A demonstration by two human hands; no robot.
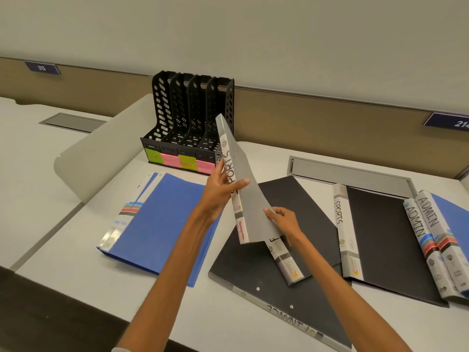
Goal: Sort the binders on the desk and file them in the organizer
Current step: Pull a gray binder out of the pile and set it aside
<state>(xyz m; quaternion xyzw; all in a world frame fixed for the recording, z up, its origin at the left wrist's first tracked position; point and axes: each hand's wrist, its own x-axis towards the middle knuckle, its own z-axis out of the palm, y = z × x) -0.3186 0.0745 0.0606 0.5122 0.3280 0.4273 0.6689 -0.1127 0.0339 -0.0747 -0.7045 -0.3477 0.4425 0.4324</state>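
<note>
A grey binder (pixel 250 196) with SPORTS on its spine stands tilted above the desk, its top near the black organizer (pixel 189 123). My left hand (pixel 222 189) grips its spine from the left. My right hand (pixel 281 221) holds its lower edge. The organizer has four empty slots with green and pink sticky labels on its base. Flat on the desk lie two blue binders (pixel 157 224) at the left, a black FINANCE binder (pixel 256 273) under my hands, a black SPORTS binder (pixel 380 240) and two blue ADMIN binders (pixel 436 237) at the right.
A grey curved divider (pixel 99 153) rises left of the organizer. A metal cable tray (pixel 350 171) with its lid raised sits behind the black binders. Wall plates read 213 (pixel 42 68) and 214 (pixel 451 122). The desk's dark front edge (pixel 38 308) runs at the lower left.
</note>
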